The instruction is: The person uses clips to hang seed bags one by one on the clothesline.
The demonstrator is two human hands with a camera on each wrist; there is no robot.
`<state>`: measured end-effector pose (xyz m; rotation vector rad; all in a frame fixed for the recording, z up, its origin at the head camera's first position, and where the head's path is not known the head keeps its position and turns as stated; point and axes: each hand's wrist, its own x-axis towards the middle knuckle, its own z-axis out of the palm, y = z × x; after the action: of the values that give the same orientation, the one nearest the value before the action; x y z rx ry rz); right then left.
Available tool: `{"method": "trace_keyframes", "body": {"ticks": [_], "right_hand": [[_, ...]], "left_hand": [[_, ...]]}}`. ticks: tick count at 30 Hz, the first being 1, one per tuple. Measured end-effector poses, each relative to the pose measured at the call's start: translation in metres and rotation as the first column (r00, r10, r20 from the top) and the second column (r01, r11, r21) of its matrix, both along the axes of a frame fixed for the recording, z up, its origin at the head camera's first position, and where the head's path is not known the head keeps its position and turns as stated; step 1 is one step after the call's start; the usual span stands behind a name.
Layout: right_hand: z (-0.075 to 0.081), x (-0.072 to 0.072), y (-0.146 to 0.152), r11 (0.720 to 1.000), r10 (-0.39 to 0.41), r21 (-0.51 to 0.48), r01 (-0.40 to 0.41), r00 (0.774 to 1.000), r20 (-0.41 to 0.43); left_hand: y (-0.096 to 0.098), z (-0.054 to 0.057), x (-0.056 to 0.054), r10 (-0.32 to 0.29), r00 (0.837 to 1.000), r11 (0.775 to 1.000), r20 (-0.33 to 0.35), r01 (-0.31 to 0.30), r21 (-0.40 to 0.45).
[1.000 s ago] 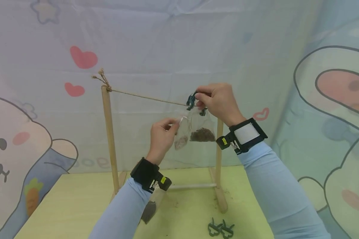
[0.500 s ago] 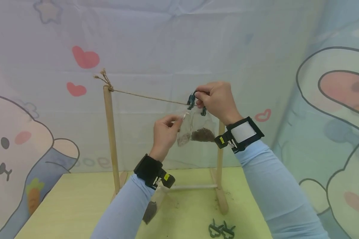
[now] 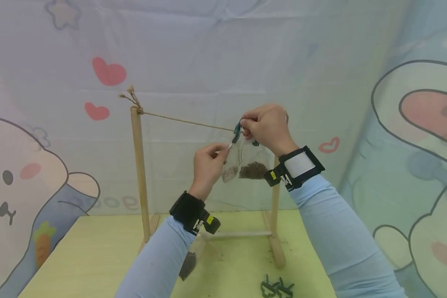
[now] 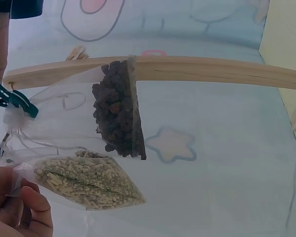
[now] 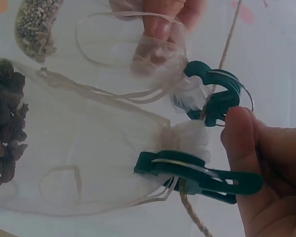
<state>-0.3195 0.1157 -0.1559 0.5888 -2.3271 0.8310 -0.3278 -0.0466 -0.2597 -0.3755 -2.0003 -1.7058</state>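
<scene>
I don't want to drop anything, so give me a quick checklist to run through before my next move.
1. Left hand gripping the pale-filled bag near its top: ok.
2. Right hand on the green clip at that bag's neck: ok.
3. That clip fully closed over both bag and rope: cannot tell.
4. Dark-filled bag secured to the rope by its own clip: ok.
5. Rope tied to the left post: ok.

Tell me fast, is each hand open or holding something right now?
Left hand: closed, pinching the bag of pale bits near its top.
Right hand: closed, pinching a green clip at the rope.
</scene>
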Motion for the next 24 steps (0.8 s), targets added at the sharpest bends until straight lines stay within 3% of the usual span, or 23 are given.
{"method": "trace_keyframes", "body": {"ticks": [5,10,15,24], "right_hand": [[0.002,0.001,-0.001,0.991,-0.050,0.127,0.048,0.999,0.019],[0.003,0.002,0.005,0.993,0.012,0.113,-0.025,0.993,0.114],[0.004,0.004,0.006,0.987,0.087,0.112,-0.116,0.968,0.236],[0.008,0.010,0.002,0.980,0.096,0.138,-0.146,0.944,0.316]], "left_hand": [[0.001,0.000,0.001,-0.018,1.000,1.000,-0.019,0.018,-0.004],[0.001,0.000,0.004,-0.024,1.000,1.000,-0.014,0.024,-0.010],[0.000,-0.002,0.005,-0.015,1.000,1.000,0.007,0.016,-0.022],[-0.010,-0.012,0.003,-0.058,0.998,0.991,0.005,0.058,-0.120]]}}
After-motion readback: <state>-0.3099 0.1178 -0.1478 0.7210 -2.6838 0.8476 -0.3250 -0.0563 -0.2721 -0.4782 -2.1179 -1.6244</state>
